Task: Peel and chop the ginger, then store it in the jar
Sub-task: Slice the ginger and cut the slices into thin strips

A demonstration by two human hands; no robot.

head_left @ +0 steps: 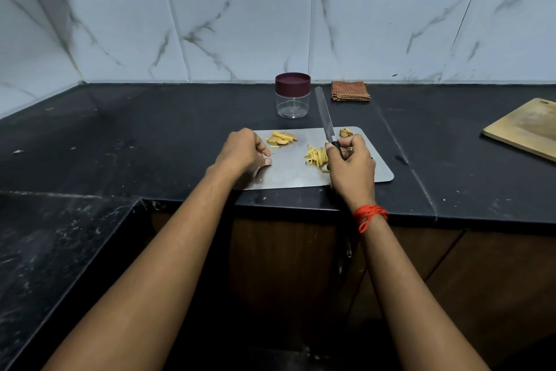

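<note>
gripping one knife [326,121], right hand [352,166]; left hand [243,151] clenched, empty. three ginger piles [316,157], one steel board [373,173]; one jar [292,96] toward counter's [180,130] back edge.

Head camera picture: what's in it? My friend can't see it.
A right hand holds a knife beside yellow ginger strips on a steel board; the left hand rests curled on the board. Ginger slices lie nearby, and a lidded, empty jar stands behind.

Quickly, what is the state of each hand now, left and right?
Left hand: fingers curled, over the steel board; whether it holds something cannot be told.
Right hand: grips the knife by its handle, blade pointing away.
</note>
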